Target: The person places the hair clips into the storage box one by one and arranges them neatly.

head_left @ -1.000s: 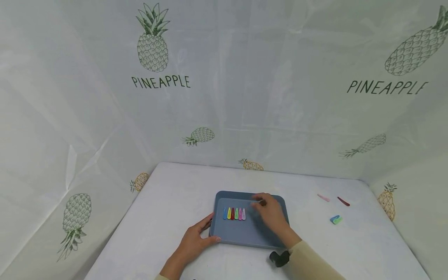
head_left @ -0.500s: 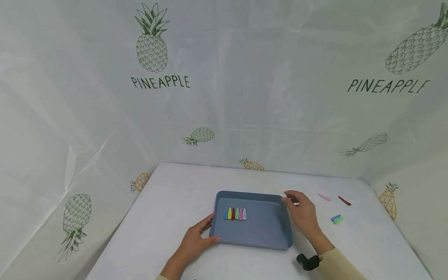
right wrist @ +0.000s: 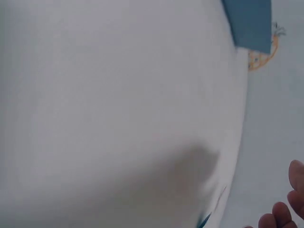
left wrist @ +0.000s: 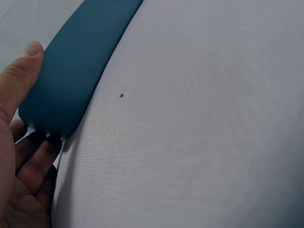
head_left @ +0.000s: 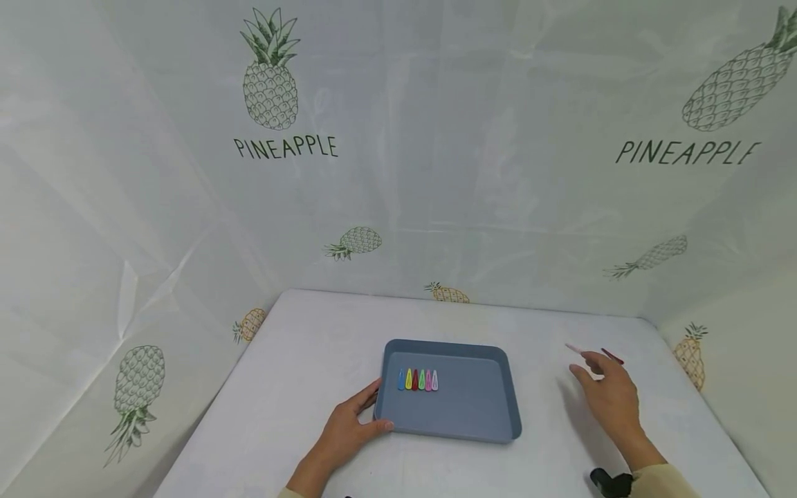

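Observation:
A blue-grey tray [head_left: 461, 408] lies on the white table, with a row of several coloured snap hair clips [head_left: 415, 380] in its left half. My left hand [head_left: 344, 425] grips the tray's near left corner; in the left wrist view the thumb lies against the tray wall [left wrist: 80, 66] and the fingers reach round the corner. Right of the tray, my right hand [head_left: 613, 401] hovers over the table with nothing between thumb and fingers. Just beyond its fingertips lie a pink hair clip [head_left: 573, 348] and a dark red one [head_left: 613, 356]. The hand hides the blue and green clips in the head view.
A white cloth [head_left: 311, 346] covers the table. Behind it and at both sides hangs a pale curtain [head_left: 436, 173] printed with pineapples. In the right wrist view a blue clip tip [right wrist: 204, 221] shows near the bottom, and a tray corner [right wrist: 251, 23] at the top.
My right hand has moved from above the tray, past its right edge, to the loose clips at the right. The left hand, tray and row of clips have stayed put.

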A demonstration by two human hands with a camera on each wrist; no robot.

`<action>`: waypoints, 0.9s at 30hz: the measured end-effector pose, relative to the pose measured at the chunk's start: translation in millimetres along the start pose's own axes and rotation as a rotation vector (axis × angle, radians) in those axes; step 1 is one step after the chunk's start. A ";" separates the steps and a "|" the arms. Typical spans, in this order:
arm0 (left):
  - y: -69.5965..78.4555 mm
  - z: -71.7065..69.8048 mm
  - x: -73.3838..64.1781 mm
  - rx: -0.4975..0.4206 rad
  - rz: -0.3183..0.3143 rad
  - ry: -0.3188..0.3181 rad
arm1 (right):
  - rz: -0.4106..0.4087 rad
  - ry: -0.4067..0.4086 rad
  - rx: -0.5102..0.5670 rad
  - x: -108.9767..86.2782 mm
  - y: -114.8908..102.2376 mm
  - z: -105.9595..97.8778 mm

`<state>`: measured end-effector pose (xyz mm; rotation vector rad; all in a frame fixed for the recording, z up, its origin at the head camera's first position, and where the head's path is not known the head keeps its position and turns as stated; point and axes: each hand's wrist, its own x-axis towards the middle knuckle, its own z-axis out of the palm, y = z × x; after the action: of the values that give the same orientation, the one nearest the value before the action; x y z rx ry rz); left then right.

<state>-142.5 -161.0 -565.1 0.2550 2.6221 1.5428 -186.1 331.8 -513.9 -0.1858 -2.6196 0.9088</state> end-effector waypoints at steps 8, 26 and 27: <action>0.6 0.6 0.9 0.006 -0.010 -0.007 | 0.073 -0.098 -0.081 -0.3 43.2 -13.5; -0.9 0.3 2.4 -0.022 0.002 -0.008 | 0.112 -0.200 -0.140 7.2 61.9 -13.0; -0.8 0.5 2.2 -0.020 0.011 -0.009 | 0.116 -0.204 -0.142 7.1 62.3 -13.5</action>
<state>-144.6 -160.5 -566.0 0.2743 2.6013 1.5665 -187.2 390.1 -540.6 -0.2981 -2.8912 0.8173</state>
